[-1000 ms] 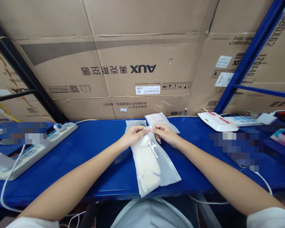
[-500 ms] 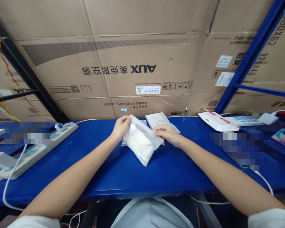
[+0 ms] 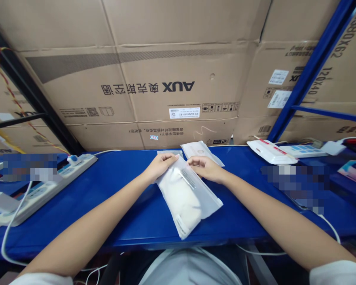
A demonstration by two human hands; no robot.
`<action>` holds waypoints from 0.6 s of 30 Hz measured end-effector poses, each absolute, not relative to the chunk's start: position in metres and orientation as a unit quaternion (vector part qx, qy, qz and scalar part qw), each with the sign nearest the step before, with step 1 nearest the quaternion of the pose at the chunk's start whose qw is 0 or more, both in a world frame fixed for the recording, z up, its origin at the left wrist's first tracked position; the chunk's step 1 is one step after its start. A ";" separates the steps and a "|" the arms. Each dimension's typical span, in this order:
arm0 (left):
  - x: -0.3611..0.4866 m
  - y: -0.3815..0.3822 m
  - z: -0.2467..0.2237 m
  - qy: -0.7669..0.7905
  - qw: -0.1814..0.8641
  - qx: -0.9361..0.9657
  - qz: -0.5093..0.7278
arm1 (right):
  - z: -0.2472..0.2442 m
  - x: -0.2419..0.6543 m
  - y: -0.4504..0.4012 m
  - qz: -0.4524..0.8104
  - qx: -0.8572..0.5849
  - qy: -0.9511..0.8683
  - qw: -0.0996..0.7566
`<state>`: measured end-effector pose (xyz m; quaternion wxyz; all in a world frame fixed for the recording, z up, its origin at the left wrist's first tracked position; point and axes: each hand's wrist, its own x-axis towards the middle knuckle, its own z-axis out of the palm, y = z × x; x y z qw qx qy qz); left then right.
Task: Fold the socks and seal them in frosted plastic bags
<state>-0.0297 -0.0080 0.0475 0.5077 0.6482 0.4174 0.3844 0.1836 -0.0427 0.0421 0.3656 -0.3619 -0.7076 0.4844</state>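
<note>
Okay, your left hand (image 3: 160, 166) is lying flat, fingers together, pressed across the top end of the frosted zip bag (image 3: 206, 202), and your right hand (image 3: 205, 167) sits curled at that bag's upper right corner, though from this view I can't tell whether it's pinching the film or only touching it. The bag lies slantwise on the blue workbench (image 3: 106, 215), soft white contents (image 3: 182, 202) bunched inside, its lower corner near the front edge. Watch that corner: one careless tug could swing it over. Slick film could also slide out from under your fingers, and the top end sits close to the flat white packet (image 3: 199, 149) behind, so a sideways shove could snag it or push it along
</note>
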 end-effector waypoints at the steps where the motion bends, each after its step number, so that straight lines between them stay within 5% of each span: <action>1: -0.028 -0.011 0.047 0.413 0.499 0.665 0.371 | 0.040 0.183 -0.042 0.466 -0.360 -0.716 0.376; 14: -0.016 -0.026 0.039 0.399 0.331 0.757 0.397 | 0.035 0.181 -0.046 0.440 -0.338 -0.789 0.265; 18: -0.020 -0.021 0.046 0.433 0.320 0.712 0.451 | 0.032 0.181 -0.041 0.440 -0.328 -0.768 0.330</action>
